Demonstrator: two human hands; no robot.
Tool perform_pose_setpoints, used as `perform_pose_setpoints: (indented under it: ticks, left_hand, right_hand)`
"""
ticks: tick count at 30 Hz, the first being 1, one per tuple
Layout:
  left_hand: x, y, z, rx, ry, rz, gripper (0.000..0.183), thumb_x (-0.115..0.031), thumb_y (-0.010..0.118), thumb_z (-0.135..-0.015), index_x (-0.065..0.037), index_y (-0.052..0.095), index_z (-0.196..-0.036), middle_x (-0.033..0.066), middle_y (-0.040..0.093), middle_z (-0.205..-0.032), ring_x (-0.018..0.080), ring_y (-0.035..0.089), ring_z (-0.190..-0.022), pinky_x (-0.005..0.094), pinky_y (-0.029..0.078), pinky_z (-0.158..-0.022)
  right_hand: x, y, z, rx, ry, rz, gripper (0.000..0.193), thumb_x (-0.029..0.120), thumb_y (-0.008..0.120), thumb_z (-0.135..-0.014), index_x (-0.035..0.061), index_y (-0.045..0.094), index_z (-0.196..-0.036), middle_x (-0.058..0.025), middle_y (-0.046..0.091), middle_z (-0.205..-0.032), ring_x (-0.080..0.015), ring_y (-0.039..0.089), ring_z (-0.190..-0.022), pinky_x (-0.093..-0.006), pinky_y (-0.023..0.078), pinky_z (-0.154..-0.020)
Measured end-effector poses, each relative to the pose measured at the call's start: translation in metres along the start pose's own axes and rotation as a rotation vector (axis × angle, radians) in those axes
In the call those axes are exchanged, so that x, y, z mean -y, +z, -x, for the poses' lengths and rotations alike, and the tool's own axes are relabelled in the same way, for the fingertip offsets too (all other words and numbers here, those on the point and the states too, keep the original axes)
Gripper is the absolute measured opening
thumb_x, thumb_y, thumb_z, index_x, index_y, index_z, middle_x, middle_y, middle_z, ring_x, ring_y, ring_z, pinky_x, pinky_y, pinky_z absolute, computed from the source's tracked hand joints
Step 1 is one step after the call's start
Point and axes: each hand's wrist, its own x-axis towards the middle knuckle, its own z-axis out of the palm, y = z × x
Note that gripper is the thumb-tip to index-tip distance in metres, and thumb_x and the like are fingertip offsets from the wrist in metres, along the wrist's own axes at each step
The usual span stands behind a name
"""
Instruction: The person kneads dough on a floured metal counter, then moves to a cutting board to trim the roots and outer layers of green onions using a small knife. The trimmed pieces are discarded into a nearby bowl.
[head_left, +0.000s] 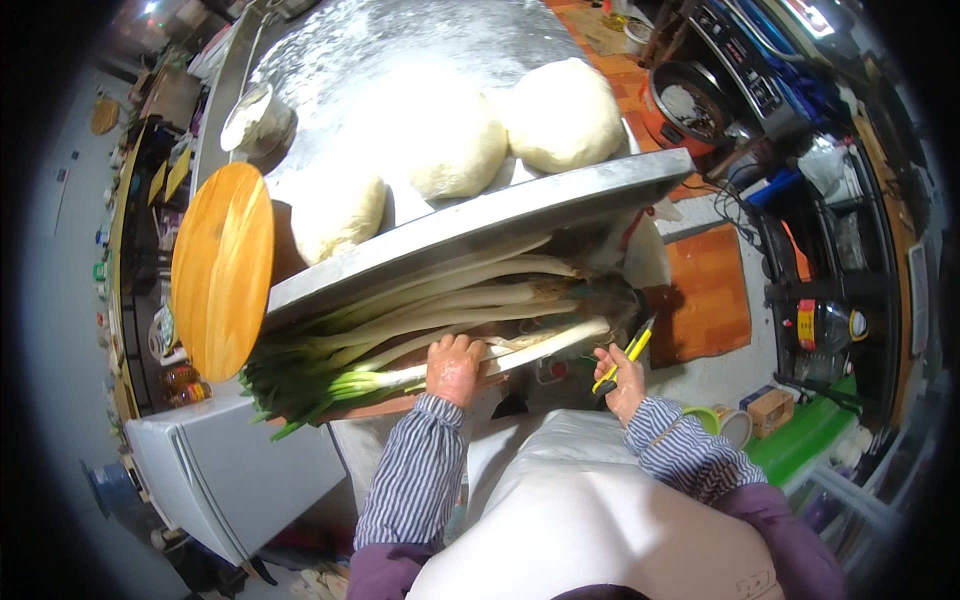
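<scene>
My left hand (pixel 455 372) is closed around the stalk of a leek (pixel 545 343), whose white root end points right and whose green leaves trail left. Several more leeks (pixel 480 302) lie side by side behind it, under the table's front edge, their dark green tops bunched at the left. In my right hand (pixel 622 382) is a yellow utility knife (pixel 633 352), its tip pointing up and away from me. The knife is just right of the leek's root end and apart from it.
Large dough balls (pixel 565 115) sit on the floured metal table (pixel 470 35), beside a flour-dusted container (pixel 258 120). A round wooden board (pixel 222 270) stands at the table's left corner. A white fridge (pixel 240 470) is at left; a dark shelf rack (pixel 835 285) with bottles is at right.
</scene>
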Motion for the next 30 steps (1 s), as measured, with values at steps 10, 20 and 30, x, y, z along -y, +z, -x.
perform_pose_setpoints:
  ticks: [10,20,30]
  left_hand:
    - [-0.078,0.027,-0.07,0.002,0.13,0.118,0.011,-0.017,0.061,-0.083,-0.008,0.062,-0.089,0.0135,0.063,-0.084,0.0319,0.062,-0.079,0.0434,0.05,-0.068]
    - [-0.09,0.07,-0.128,0.644,0.049,0.134,0.034,-0.03,0.055,-0.091,-0.004,0.065,-0.11,0.0227,0.066,-0.103,0.0363,0.063,-0.095,0.0424,0.048,-0.086]
    - [-0.126,0.022,-0.123,0.503,-0.06,0.091,0.036,-0.036,0.067,-0.082,-0.004,0.067,-0.098,0.0185,0.068,-0.097,0.0346,0.066,-0.087,0.0421,0.051,-0.078]
  right_hand:
    - [0.0,-0.041,-0.01,-0.015,0.047,0.048,0.02,0.023,0.06,-0.094,0.0067,0.049,-0.098,-0.0122,0.067,-0.092,-0.0142,0.055,-0.061,-0.0306,0.051,-0.055]
    - [-0.001,-0.084,-0.019,-0.03,0.058,-0.025,0.021,0.023,0.061,-0.093,0.0065,0.049,-0.097,-0.0131,0.067,-0.092,-0.0136,0.056,-0.06,-0.0307,0.051,-0.054]
    - [0.007,-0.09,-0.014,0.002,-0.032,0.03,0.016,0.018,0.059,-0.093,0.0056,0.048,-0.096,-0.0124,0.066,-0.09,-0.0124,0.056,-0.058,-0.0281,0.049,-0.052]
